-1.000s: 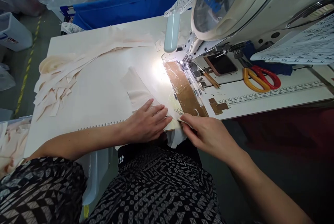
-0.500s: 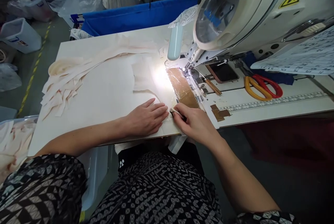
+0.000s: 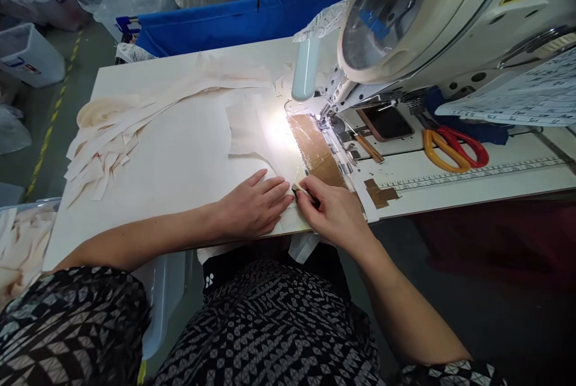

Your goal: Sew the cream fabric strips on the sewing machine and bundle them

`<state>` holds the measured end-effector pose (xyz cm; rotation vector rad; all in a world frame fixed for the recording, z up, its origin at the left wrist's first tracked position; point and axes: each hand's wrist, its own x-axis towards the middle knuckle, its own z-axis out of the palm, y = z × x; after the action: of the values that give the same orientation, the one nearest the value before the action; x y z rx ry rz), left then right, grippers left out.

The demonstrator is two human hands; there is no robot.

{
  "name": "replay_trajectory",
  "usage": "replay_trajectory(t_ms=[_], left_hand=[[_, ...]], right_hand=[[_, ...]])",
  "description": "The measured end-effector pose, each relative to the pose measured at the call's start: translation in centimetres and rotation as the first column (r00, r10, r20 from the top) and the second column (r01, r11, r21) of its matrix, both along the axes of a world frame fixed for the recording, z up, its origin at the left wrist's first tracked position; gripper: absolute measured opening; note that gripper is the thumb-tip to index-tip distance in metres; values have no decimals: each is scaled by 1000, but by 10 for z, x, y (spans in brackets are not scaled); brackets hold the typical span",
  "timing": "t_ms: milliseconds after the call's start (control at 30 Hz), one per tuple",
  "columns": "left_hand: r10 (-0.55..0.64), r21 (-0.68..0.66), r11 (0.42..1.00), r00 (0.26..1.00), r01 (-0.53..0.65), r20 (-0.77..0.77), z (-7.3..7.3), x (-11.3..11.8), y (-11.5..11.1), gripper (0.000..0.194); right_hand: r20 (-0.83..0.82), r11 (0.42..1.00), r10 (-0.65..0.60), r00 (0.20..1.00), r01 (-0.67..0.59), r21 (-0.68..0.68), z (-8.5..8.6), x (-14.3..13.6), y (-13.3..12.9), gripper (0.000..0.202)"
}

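One bin [image 3: 45,202] of pale fabric scraps [image 3: 31,239], hands [image 3: 256,205] at cream cloth [image 3: 245,131]

On my screen, left hand [image 3: 252,211] palm down, fingers lightly fanned toward 2 o'clock; left forearm [image 3: 148,239] off between 8 and 9. My right hand [image 3: 332,207] is curled, thumb and fingers pinched toward 10, right forearm [image 3: 400,296] off between 4 and 5. Fingertips close together.
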<state>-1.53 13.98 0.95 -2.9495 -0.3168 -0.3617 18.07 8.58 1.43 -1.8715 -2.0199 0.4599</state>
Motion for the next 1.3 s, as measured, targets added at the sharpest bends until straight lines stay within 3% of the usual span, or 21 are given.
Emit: replay_trajectory(t_ms=[133,233,333,467,700,933,1100,1300], left_hand=[[15,2,1000,1000,-15,-28,0,0,-1,34],[15,-9,1000,999,-15,-37,0,-1,-1,36],[12,-30,999,999,-13,-38,-1,-2,-2,38],[6,-43,999,1000,-7,-22,-3,-2,-4,42],[5,-43,999,999,-6,-33,-3,-2,-6,46],[18,-30,999,999,-19,-39,-1,-1,-8,42],[26,-24,999,998,-28,-50,-1,-2,-5,39],[168,5,986,984,-168,-59,3,-5,12,35]], right_hand=[[31,996,79,996,-78,-48,9,5,-4,21],[-38,985,125,991,-129,-116,16,15,-13,22],[-160,982,81,984,-106,-154,18,24,-21,22],[-236,994,-17,972,-9,-108,12,23,-26,20],[-105,1000,20,994,-22,-14,3,11,-24,20],[79,988,156,985,-154,-31,11,17,-29,17],[21,980,157,987,-153,-130,16,27,-35,19],[-26,992,101,995,-103,-76,13,15,-11,20]])
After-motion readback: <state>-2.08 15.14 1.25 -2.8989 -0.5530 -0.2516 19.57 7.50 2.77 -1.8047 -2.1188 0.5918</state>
